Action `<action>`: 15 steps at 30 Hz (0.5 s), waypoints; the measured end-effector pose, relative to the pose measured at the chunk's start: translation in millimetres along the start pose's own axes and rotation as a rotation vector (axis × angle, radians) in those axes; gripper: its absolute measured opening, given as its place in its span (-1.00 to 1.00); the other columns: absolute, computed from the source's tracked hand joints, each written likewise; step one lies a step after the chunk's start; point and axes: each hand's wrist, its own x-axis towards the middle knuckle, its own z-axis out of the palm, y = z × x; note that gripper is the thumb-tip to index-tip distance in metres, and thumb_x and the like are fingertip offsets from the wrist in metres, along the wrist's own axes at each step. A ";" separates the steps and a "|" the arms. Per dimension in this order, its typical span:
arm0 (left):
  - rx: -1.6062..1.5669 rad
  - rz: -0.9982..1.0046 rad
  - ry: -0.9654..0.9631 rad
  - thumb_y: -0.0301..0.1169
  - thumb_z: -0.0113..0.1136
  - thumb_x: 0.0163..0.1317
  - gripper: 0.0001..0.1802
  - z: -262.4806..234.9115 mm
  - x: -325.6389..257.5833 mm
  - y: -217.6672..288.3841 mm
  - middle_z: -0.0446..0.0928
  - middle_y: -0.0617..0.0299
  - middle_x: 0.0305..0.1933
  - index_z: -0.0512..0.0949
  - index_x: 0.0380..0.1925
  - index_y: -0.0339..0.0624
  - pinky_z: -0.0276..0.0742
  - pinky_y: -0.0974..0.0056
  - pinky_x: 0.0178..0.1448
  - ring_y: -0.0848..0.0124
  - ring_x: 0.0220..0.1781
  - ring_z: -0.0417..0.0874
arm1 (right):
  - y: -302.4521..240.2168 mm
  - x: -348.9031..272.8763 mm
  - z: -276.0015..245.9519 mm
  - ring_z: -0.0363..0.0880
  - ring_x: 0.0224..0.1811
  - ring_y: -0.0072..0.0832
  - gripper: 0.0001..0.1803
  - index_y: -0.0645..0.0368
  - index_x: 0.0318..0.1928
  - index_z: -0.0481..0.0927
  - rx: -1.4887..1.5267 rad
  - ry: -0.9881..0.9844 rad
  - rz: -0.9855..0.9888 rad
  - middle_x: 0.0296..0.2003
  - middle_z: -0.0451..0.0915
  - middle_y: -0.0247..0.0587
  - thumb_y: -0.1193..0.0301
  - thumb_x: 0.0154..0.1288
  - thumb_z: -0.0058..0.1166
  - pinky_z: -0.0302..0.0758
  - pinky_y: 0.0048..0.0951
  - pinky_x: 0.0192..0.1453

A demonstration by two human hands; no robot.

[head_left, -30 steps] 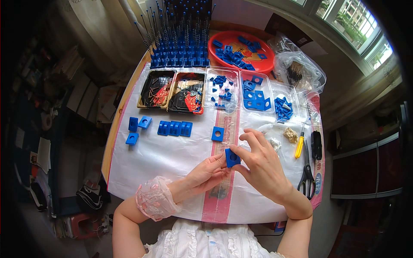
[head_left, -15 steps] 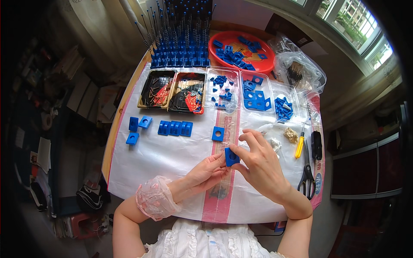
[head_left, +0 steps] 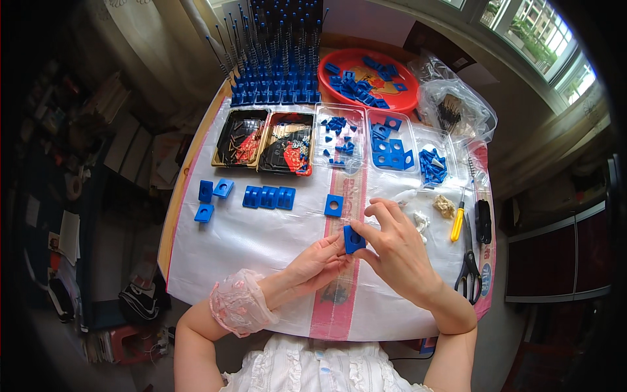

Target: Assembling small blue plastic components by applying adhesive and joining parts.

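Between my two hands, above the white sheet, is a blue plastic block (head_left: 354,240) with a round hole. My left hand (head_left: 321,261) pinches its left side. My right hand (head_left: 400,253) grips it from the right, thumb below and index finger at the top edge. Just beyond lies a single blue block with a hole (head_left: 333,205). A row of several curved blue pieces (head_left: 268,197) rests farther left, and three loose blue blocks (head_left: 223,189) sit at the far left.
Behind stand black trays of small metal parts (head_left: 285,144), clear trays of blue pieces (head_left: 390,149), a red basin (head_left: 406,98) and a rack of springs on rods (head_left: 274,91). At right lie a yellow-handled screwdriver (head_left: 456,225), black scissors (head_left: 468,277) and crumpled scraps (head_left: 444,207).
The whole view has shifted slightly. Both hands keep the same hold on the blue block, with no other visible change.
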 end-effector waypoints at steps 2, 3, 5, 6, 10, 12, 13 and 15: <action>0.018 0.010 0.016 -0.29 0.09 0.47 -0.71 3.9 -0.8 1.5 0.55 0.33 -0.08 0.47 0.10 -0.13 0.52 0.49 0.00 0.62 -0.14 0.51 | 0.0 0.0 -0.5 0.40 0.17 -0.16 -0.48 0.21 -0.03 0.61 -0.001 0.001 -0.001 -0.04 0.46 -0.07 0.46 -0.11 0.42 0.45 -0.23 0.14; 0.039 0.017 0.029 -0.24 0.10 0.46 -0.72 5.8 -1.7 1.3 0.55 0.35 -0.09 0.48 0.05 -0.12 0.52 0.48 0.00 0.62 -0.14 0.51 | 0.1 0.0 -0.5 0.40 0.18 -0.15 -0.48 0.21 -0.03 0.61 0.000 0.000 0.000 -0.04 0.46 -0.06 0.46 -0.11 0.42 0.45 -0.23 0.15; 0.061 0.023 0.031 -0.19 0.12 0.45 -0.71 5.3 -1.7 0.5 0.56 0.36 -0.10 0.49 0.00 -0.11 0.51 0.47 0.00 0.63 -0.13 0.51 | 0.4 0.1 0.0 0.39 0.19 -0.15 -0.47 0.21 -0.02 0.61 0.000 -0.001 0.003 -0.03 0.46 -0.06 0.45 -0.12 0.42 0.45 -0.23 0.15; 0.063 0.022 0.022 -0.18 0.12 0.45 -0.71 3.3 -1.1 0.5 0.56 0.36 -0.10 0.49 0.00 -0.11 0.51 0.47 0.00 0.63 -0.13 0.51 | 0.6 -0.1 0.2 0.39 0.19 -0.16 -0.47 0.21 -0.02 0.61 -0.001 -0.002 0.004 -0.03 0.46 -0.06 0.45 -0.12 0.42 0.45 -0.24 0.15; 0.083 0.015 0.026 -0.17 0.12 0.45 -0.71 6.3 -2.8 1.4 0.55 0.37 -0.09 0.49 0.00 -0.10 0.51 0.48 0.00 0.64 -0.13 0.51 | 0.7 -0.1 -0.7 0.39 0.20 -0.16 -0.47 0.22 -0.03 0.61 0.002 -0.005 0.002 -0.02 0.46 -0.05 0.45 -0.12 0.42 0.45 -0.24 0.15; 0.032 0.001 0.024 -0.28 0.11 0.46 -0.70 5.8 -3.6 2.2 0.54 0.32 -0.07 0.47 0.10 -0.14 0.53 0.48 0.02 0.61 -0.14 0.51 | 0.6 0.2 -1.0 0.39 0.20 -0.16 -0.47 0.22 -0.03 0.61 0.006 -0.007 0.001 -0.02 0.46 -0.05 0.45 -0.12 0.42 0.45 -0.24 0.15; 0.006 -0.006 0.023 -0.34 0.10 0.46 -0.68 5.3 -3.8 2.4 0.54 0.30 -0.05 0.45 0.15 -0.16 0.55 0.48 0.03 0.59 -0.15 0.52 | 0.8 0.0 -0.4 0.39 0.19 -0.16 -0.47 0.22 -0.03 0.61 0.006 -0.008 0.002 -0.03 0.46 -0.05 0.45 -0.12 0.41 0.45 -0.24 0.16; 0.003 -0.006 0.015 -0.33 0.10 0.46 -0.68 4.6 -3.5 2.5 0.54 0.29 -0.05 0.45 0.15 -0.17 0.55 0.48 0.03 0.60 -0.15 0.52 | 0.5 -0.1 -0.2 0.39 0.19 -0.16 -0.47 0.22 -0.03 0.61 0.005 -0.007 0.003 -0.03 0.46 -0.05 0.46 -0.11 0.41 0.45 -0.24 0.16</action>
